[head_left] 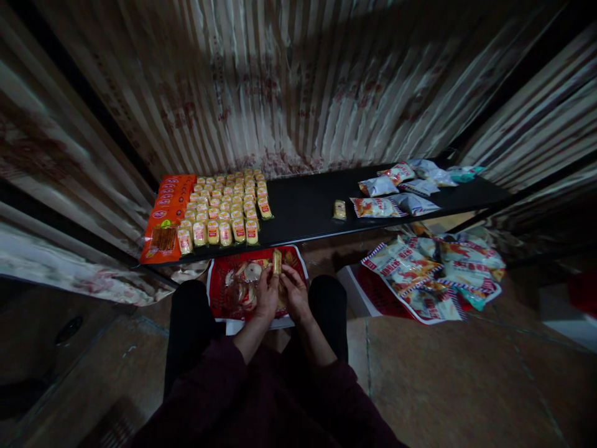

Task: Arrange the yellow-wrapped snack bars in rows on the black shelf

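Between my knees, my left hand and my right hand meet over a red-lined box of wrapped snacks. Together the fingers pinch a small wrapped snack cake, which stands on end with its narrow side towards me. Under the hands, round packaged biscuits and other wrapped pieces lie in the box, partly hidden by the hands. Straight ahead on the black shelf, rows of small wrapped cakes stand close together. One single wrapped cake sits apart, further right on the shelf.
Orange snack packets overlap at the shelf's left end. White and red snack bags lie at its right. On the floor to the right, a second box is heaped with larger bags. Pleated curtains hang behind the shelf.
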{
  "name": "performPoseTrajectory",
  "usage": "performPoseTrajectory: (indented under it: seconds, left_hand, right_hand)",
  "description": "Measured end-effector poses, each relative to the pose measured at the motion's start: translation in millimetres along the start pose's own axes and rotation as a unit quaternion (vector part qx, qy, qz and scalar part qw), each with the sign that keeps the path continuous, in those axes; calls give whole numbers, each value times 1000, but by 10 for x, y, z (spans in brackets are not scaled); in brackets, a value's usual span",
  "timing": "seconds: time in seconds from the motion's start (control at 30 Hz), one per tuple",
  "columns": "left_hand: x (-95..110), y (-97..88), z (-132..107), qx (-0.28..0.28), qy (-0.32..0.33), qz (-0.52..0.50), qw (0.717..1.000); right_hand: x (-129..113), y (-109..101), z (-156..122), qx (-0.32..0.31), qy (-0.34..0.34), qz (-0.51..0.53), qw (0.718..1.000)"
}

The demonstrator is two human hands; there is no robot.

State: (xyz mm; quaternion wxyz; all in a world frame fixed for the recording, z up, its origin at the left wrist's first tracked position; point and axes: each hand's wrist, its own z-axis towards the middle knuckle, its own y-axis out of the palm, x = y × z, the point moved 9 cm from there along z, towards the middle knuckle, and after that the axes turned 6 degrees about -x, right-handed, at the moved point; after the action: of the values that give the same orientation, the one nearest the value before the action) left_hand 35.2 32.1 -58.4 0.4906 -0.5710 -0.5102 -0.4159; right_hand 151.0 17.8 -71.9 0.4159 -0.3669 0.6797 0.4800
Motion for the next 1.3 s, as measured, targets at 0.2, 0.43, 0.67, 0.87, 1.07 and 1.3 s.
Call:
performPoseTrajectory:
  seconds: [0.2, 0.43, 0.67, 0.87, 1.07, 1.3]
  left_hand:
    - [-33, -50, -3, 14, -38, 3, 999]
    - [-127, -73, 41, 27, -40, 10, 999]
    - [-114, -101, 17, 36, -45, -30, 998]
    - [-106, -108, 2, 55, -43, -127, 989]
    - [-185, -116, -1, 66, -58, -168, 982]
    - [-268, 11, 0, 30, -75, -248, 965]
  right_hand:
    - [-66, 40, -4, 13, -11, 15, 1000]
    - [-101, 45, 19, 19, -32, 1, 999]
    - [-128, -3, -4, 49, -43, -10, 998]
    - [-144, -22, -13, 54, -41, -42, 997]
    - [-182, -17, -31, 42, -61, -97, 993]
    - [-317, 53, -79, 40, -142, -196, 969]
